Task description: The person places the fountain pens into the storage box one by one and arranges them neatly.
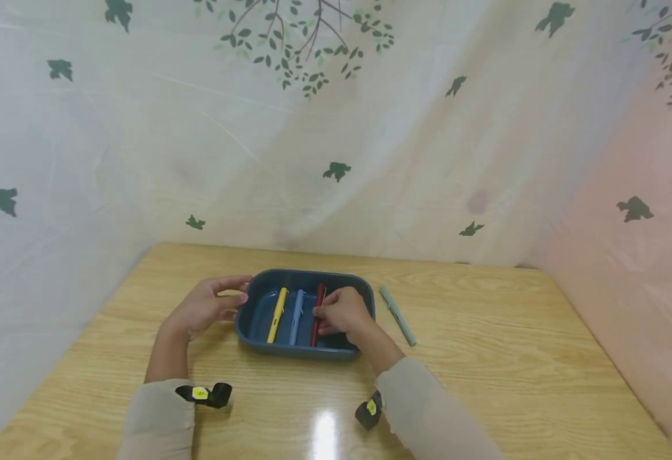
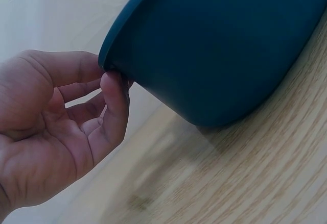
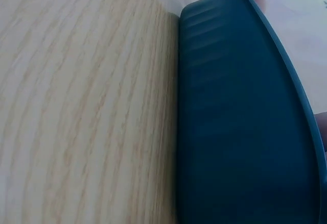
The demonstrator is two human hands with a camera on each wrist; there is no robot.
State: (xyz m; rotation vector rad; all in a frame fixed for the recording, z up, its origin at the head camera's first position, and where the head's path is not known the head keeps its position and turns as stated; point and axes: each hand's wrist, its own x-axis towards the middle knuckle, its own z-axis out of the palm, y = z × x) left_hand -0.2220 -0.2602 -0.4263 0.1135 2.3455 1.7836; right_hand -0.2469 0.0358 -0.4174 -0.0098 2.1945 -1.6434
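A dark blue rectangular tray [image 1: 307,351] rests on the table. My left hand [image 1: 206,306] is at its left end; in the left wrist view, that hand's fingertips [image 2: 115,89] pinch the tray rim. Inside the tray lie a yellow pen [image 1: 277,314] and a light blue pen [image 1: 297,317], side by side. To their right is a dark red pen [image 1: 320,294], which my right hand [image 1: 346,314] holds between thumb and fingers within the tray. The right wrist view shows mostly the outer wall of the tray [image 3: 245,112], with just a sliver of that hand at the edge.
A grey-green pen [image 1: 397,316] lies on the wooden table [image 1: 503,358] to the right of the tray. Behind the table hangs a pale curtain [image 1: 405,160] printed with birds and leafy branches. More fabric stands along the left and right sides.
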